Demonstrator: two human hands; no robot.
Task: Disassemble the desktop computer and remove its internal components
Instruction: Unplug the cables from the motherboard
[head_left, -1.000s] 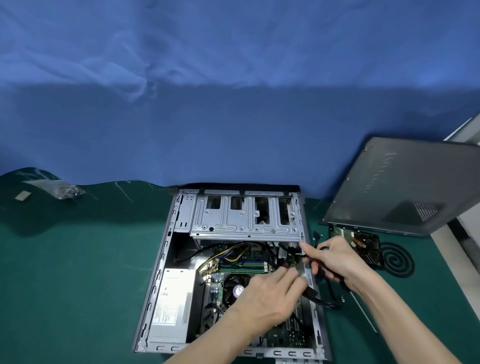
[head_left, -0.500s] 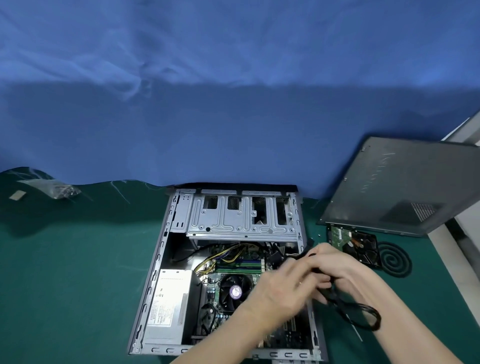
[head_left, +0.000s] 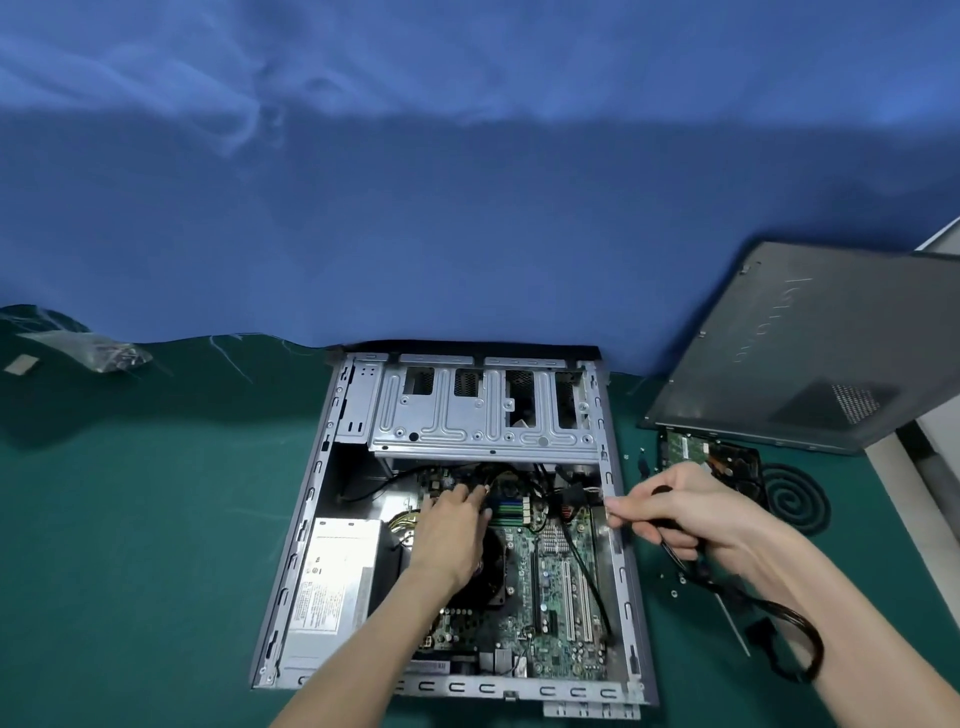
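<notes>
Left hand (head_left: 449, 525): inside case (head_left: 467, 688), fingertips at motherboard's (head_left: 550, 571) far edge; grip unclear.
Right hand (head_left: 685, 512): beyond case's right edge, gripping black cable (head_left: 818, 649).

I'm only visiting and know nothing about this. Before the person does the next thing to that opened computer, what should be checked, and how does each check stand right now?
1. Side panel off and out of the way: ok, it leans to the right of the case.
2. Black cable clear of the case: ok, the right hand grips it outside the right wall.
3. Left hand on the right plug: cannot tell, its fingers reach among wires beside the memory sticks.
4. Screws gathered: not ok, they lie scattered on the mat.
5. Mains power unplugged: cannot tell, no wall lead shows.
</notes>
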